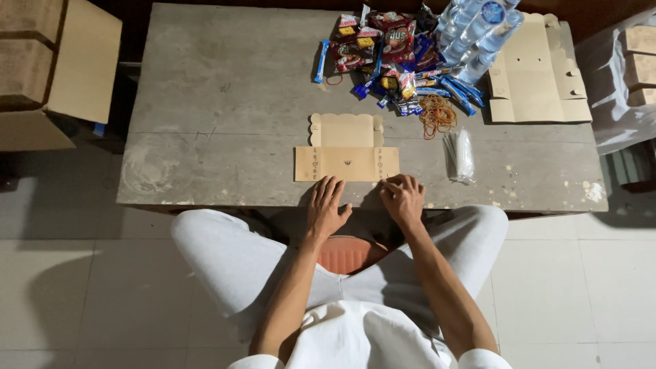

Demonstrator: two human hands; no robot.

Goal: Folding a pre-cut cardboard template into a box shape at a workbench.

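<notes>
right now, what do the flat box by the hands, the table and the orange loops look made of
Flat box blank: thin tan cardboard, matte, judging by its creases and scalloped die-cut edge. Table: probably weathered grey wood, dull, with plank seams and stains. Orange loops: apparently rubber bands, thin and tangled in a limp pile.

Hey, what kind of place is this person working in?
Probably a makeshift snack-box packing spot, not a factory: a worn low table on a tiled floor, a flat cardboard box blank by both hands, piled snack packets, water bottles and rubber bands.
</notes>
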